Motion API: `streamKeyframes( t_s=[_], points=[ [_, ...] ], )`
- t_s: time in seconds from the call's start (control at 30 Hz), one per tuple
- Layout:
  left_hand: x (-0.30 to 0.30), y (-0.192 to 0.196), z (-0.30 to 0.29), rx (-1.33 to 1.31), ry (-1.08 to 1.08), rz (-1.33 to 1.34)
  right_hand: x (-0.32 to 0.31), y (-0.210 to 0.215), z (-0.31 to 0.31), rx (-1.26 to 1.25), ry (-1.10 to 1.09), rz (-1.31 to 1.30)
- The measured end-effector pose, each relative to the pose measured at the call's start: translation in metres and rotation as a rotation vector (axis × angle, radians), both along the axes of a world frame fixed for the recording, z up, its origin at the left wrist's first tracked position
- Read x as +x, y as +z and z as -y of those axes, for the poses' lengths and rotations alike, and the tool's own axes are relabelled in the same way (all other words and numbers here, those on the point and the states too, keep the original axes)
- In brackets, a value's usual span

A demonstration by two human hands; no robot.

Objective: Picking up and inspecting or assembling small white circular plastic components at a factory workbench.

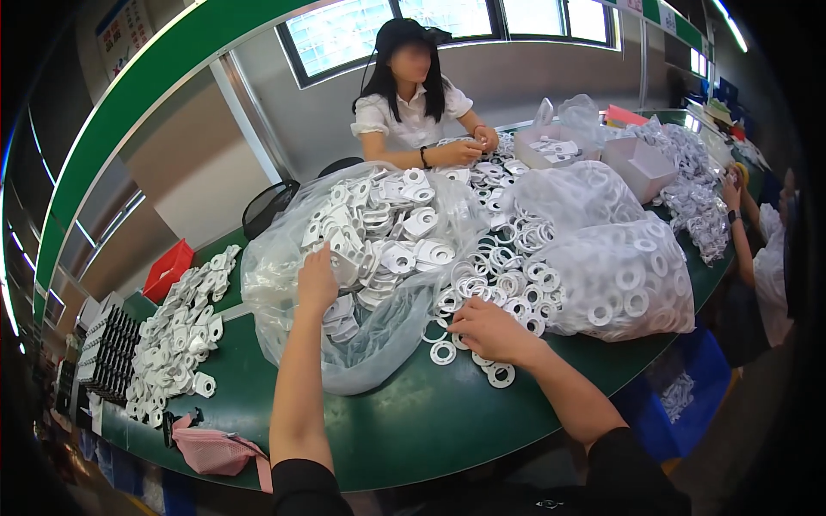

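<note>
Green worktable [430, 439] is spreading out before us, its edges bending toward the rim of our view, while windows [551, 19] are letting in light above the far wall [516, 73]. Across from us a co-worker [404, 120] in a dark hat and white top is sitting, both hands close together by the heaped parts.

We are resting our left hand [317, 279] at the near left side of a large open plastic bag [383, 348], where white plates with round holes [400, 258] are lying in a jumbled heap. Its fingers are touching the plates; we cannot tell whether they are gripping one. We are holding our right hand [492, 334] low over the near edge of a spread of white rings [508, 284], just right of the bag. Its fingers are curling inward, and we cannot tell if a ring is between them.

Beyond that hand, a filled clear bag [628, 288] is bulging with more rings. Well to our left, another heap of white parts [181, 335] is lying beside stacked black trays [107, 348] and a red tray [168, 268], with a pink pouch [215, 447] sitting nearer us.
</note>
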State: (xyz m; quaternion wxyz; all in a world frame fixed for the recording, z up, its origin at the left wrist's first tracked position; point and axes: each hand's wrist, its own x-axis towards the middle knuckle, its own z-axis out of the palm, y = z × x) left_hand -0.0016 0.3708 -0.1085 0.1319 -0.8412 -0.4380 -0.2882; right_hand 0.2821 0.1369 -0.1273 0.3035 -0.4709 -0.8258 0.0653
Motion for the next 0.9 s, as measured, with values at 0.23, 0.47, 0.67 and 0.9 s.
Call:
streamKeyframes(
  t_s=[0.23,0.47,0.67,0.9],
  points=[
    [0.000,0.043,0.030,-0.270,0.053,0.069,0.001,0.007,-0.001,-0.027,-0.065,-0.050],
    [0.045,0.055,0.147,-0.848,-0.333,1.031,0.011,0.015,0.000,-0.344,-0.119,-0.634],
    [0.069,-0.015,0.205,-1.750,-0.621,1.754,-0.008,0.024,0.001,-0.318,-0.063,-1.182],
    [0.085,-0.025,0.217,-1.848,-0.579,1.570,-0.023,0.019,0.005,0.273,0.168,-0.280]
  ],
)
